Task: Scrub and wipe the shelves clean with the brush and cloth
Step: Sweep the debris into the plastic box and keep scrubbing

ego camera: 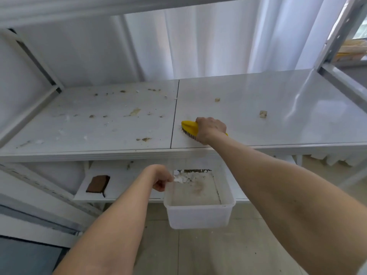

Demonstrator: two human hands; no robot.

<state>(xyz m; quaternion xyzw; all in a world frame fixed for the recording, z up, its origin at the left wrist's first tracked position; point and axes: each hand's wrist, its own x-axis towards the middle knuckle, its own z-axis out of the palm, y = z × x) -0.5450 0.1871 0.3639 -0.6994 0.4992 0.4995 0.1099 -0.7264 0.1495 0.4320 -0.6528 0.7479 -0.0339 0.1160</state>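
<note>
one yellow brush [189, 127] sits bristles down on the dirty shelf [258, 108], the right grip [211, 130] curled tight round it. the left grip [161, 178] holds one clear tub [198, 215] by its rim.

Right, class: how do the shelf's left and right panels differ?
The left panel is strewn with brown stains and white crumbs; the right panel carries only two scraps. The right panel shines; the left panel looks dull. The brush, held by the right hand, sits on the right panel, not the left. Both are white and level.
</note>
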